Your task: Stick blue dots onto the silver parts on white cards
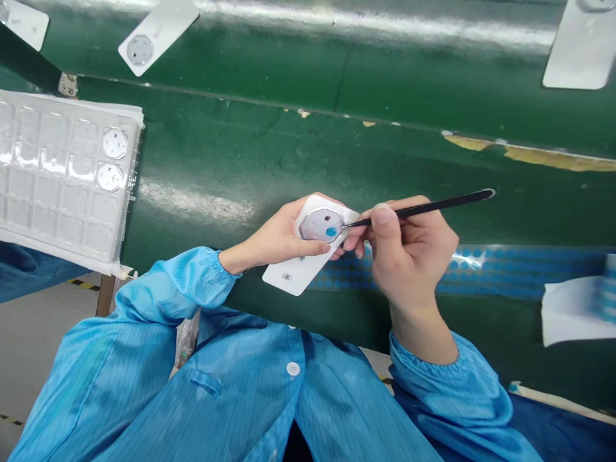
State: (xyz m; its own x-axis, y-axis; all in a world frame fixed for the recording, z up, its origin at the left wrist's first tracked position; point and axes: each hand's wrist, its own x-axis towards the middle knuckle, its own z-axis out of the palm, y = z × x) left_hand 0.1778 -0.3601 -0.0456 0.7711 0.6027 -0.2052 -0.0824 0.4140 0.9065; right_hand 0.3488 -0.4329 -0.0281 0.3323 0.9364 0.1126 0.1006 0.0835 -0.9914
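My left hand (279, 234) is closed around a white flat plate with rounded corners (289, 279), its thumb lying across the front. On the plate's upper part sits a silvery disc with a faceted rim (315, 224), with a dark hole in it. A small blue round sticker (331, 231) lies on the disc near its right side. Black tweezers (433, 205) are pinched in my right hand (414, 250), and their thin tips meet the blue sticker. Whether the tips grip the sticker or only touch it, I cannot tell.
A clear compartment tray (62, 173) at left holds two silvery discs in its right column. A strip of blue round stickers (471, 269) runs along the green table (216, 160). Further white plates (161, 32) lie at the back. White paper (572, 311) is at right.
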